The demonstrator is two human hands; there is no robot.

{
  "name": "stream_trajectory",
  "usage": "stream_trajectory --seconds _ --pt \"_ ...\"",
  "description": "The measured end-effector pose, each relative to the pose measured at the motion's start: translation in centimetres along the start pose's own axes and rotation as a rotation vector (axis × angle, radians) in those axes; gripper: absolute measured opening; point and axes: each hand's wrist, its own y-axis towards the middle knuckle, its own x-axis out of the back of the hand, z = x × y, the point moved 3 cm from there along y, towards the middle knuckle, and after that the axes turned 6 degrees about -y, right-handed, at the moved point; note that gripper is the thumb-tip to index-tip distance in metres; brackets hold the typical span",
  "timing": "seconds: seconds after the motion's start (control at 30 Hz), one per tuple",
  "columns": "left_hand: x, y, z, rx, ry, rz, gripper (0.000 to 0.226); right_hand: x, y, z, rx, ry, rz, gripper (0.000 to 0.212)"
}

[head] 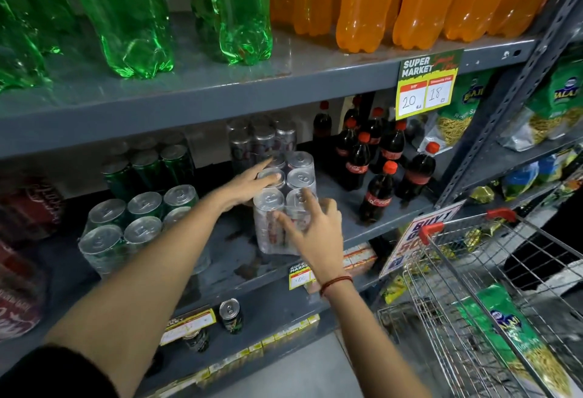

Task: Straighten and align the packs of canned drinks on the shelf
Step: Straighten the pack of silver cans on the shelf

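Note:
A shrink-wrapped pack of silver cans (299, 176) stands on the grey middle shelf (362, 224), near its front edge. My left hand (249, 187) lies flat against the pack's left side and top, fingers spread over a can lid. At the pack's front my right hand (310, 233) touches the wrap with fingers apart. Another silver pack (262, 142) stands behind it. To the left sit a pack of green cans (126, 227) at the front and a darker green pack (148, 167) further back.
Small cola bottles (378, 173) stand right of the pack. Green bottles (132, 18) and orange bottles (372, 3) fill the shelf above. A wire trolley (473, 303) with snack bags stands at the lower right. Red cans (28, 208) are at the far left. A loose can (230, 315) sits below.

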Motion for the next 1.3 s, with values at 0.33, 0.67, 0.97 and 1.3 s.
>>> stream_trajectory --seconds 0.33,0.67,0.97,1.3 --pt "-9.6 -8.4 1.0 0.07 -0.152 -0.455 0.095 1.5 12.8 -1.1 0.096 0.2 0.392 0.064" --pt "-12.3 -6.1 0.2 0.123 -0.169 -0.638 0.118 -0.7 14.0 -1.6 0.123 0.191 0.532 0.057" --pt "-4.2 -3.3 3.5 -0.102 -0.065 -0.403 0.099 -0.1 9.6 -3.1 -0.063 0.237 0.134 0.064" --pt "-0.2 -2.3 4.3 -0.272 -0.003 -0.094 0.104 -1.5 4.4 -0.9 -0.193 0.039 -0.14 0.065"
